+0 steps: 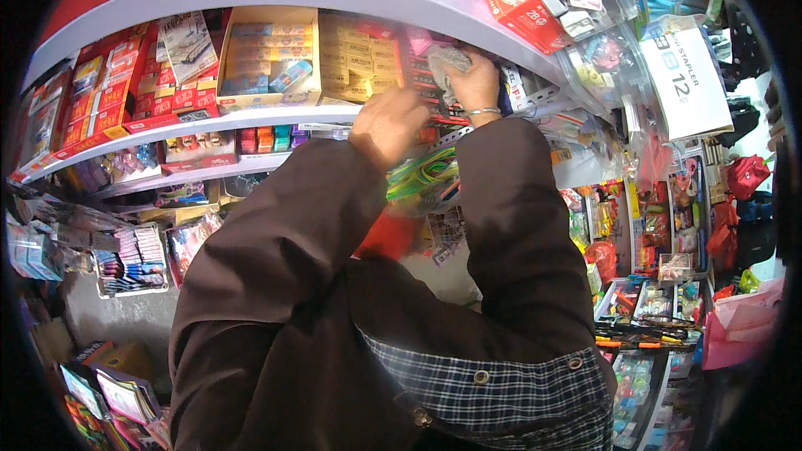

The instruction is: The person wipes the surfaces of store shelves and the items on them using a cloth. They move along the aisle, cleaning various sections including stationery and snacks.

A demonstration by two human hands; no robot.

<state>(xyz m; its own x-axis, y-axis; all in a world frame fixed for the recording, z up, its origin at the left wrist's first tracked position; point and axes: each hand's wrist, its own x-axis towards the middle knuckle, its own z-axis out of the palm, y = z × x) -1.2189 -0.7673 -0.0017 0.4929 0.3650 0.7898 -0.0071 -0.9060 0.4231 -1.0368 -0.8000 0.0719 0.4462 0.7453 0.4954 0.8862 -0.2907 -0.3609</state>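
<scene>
My right hand (pixel 480 82), with a bracelet at the wrist, grips a crumpled grey cloth (pixel 447 67) over the right part of a shelf. Beneath and beside the cloth are dark and red packets (pixel 421 69) and a pink item (pixel 420 41). My left hand (pixel 390 124) is blurred, its fingers curled, in front of a box of small yellow cartons (pixel 357 62); whether anything is in it cannot be made out. Left of that, an open cardboard tray (pixel 270 100) contains yellow and blue boxes, one lying askew.
Red cartons (pixel 182 97) and a tank-picture box (pixel 187 47) fill the shelf's left. Green-yellow cords (pixel 426 172) hang below my hands. A red box with white erasers (pixel 529 9) and a white stapler carton (pixel 683 78) hang over the right side. A white basket (pixel 131 261) stands lower left.
</scene>
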